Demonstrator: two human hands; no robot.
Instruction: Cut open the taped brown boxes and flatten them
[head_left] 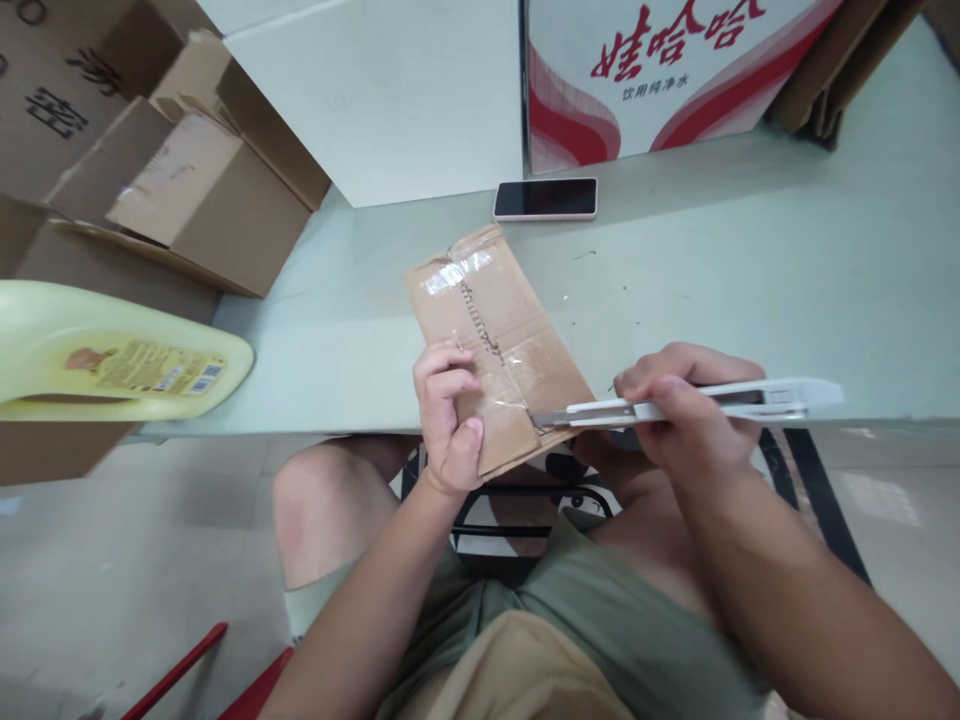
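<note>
A flattened piece of brown cardboard (517,320) lies tilted over the table's front edge, with shiny clear tape at its far end and a torn, ridged line along its middle. My left hand (450,415) grips its left edge near the front, thumb on top. My right hand (694,400) is closed around a white utility knife (765,397), held level and pointing left. The knife's blade is out, its tip touching the cardboard near the front right corner. Whether the tip has gone into the cardboard I cannot tell.
A phone (546,199) lies on the pale green table (720,260) beyond the cardboard. Behind it stand a white box (390,100) and a red-and-white printed carton (675,90). Open brown boxes (217,200) and a yellow bottle (120,350) are at left. Small scraps dot the tabletop.
</note>
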